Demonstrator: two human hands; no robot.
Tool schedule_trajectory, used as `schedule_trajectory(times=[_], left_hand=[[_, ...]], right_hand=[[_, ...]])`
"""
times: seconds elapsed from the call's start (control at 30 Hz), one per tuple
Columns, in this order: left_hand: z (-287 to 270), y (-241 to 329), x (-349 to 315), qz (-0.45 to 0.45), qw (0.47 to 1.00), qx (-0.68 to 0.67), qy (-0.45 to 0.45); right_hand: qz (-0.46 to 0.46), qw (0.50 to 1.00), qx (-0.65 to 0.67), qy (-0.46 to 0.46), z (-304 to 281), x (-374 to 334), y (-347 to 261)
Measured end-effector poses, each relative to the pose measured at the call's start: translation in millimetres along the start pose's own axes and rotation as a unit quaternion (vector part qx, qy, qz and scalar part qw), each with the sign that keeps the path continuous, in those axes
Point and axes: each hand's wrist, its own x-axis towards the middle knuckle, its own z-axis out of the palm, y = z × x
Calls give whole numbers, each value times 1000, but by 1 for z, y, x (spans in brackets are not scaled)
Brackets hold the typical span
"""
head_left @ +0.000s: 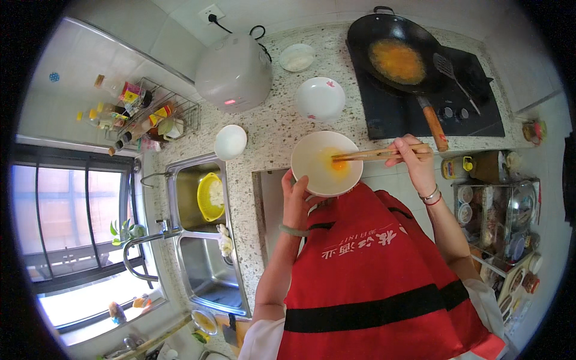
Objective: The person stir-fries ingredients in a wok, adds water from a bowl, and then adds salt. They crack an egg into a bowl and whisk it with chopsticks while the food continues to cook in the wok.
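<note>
My left hand [297,196] grips a white bowl [309,153] by its near left rim, in front of the counter's edge. A little egg with an orange-yellow yolk [340,165] lies in the bottom of the bowl. My right hand [414,157] is closed around a pair of wooden chopsticks [378,154], whose tips reach into the egg. Beyond, on the black cooktop [384,117], a dark wok [366,36] with a wooden handle holds something orange in a shallow layer [397,60]. A slotted spatula [456,81] lies to the wok's right.
A white plate [321,99], a small bowl of white stuff [297,58] and an empty-looking white bowl [231,143] stand on the speckled counter. Further left are a rice cooker [234,72], a wire rack [174,114], and a double sink [207,270] with a yellow colander [210,197].
</note>
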Motion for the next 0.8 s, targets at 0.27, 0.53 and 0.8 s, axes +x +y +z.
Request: schedule_trajectory(times=[0.27,0.53,0.8], left_hand=[[52,-17,-10,51,997,62,16],[74,-23,-14,45,998,41,11],[83,-15,-23,64,997,33,-13]], right_hand=[[28,999,-18,-33,-53,-12,-25],[50,998,26,-29,-81,-12,-33],[-2,1000,9,8,-88,-9,-30]])
